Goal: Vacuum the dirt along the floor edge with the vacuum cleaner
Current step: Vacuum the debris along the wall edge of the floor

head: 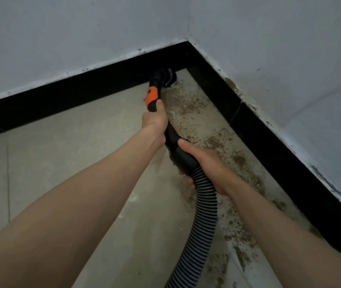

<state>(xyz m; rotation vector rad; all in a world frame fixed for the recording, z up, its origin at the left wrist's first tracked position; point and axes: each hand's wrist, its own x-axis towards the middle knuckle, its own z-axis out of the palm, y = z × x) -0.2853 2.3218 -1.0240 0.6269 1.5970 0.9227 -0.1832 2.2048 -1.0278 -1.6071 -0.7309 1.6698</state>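
The vacuum cleaner's black wand has an orange collar (152, 96) and ends in a round brush nozzle (166, 76), which sits in the floor corner against the black skirting. My left hand (154, 119) grips the wand just below the orange collar. My right hand (201, 163) grips the black handle where the ribbed hose (198, 229) joins it. Brown dirt (238, 161) lies scattered on the pale tiles along the right-hand skirting, from the corner toward me. The cleaner's body is out of view.
Two white walls meet at the corner, with a black skirting (273, 146) along both. The hose runs down and out of the lower edge of the view. Pale floor tiles (61, 163) to the left carry no visible dirt.
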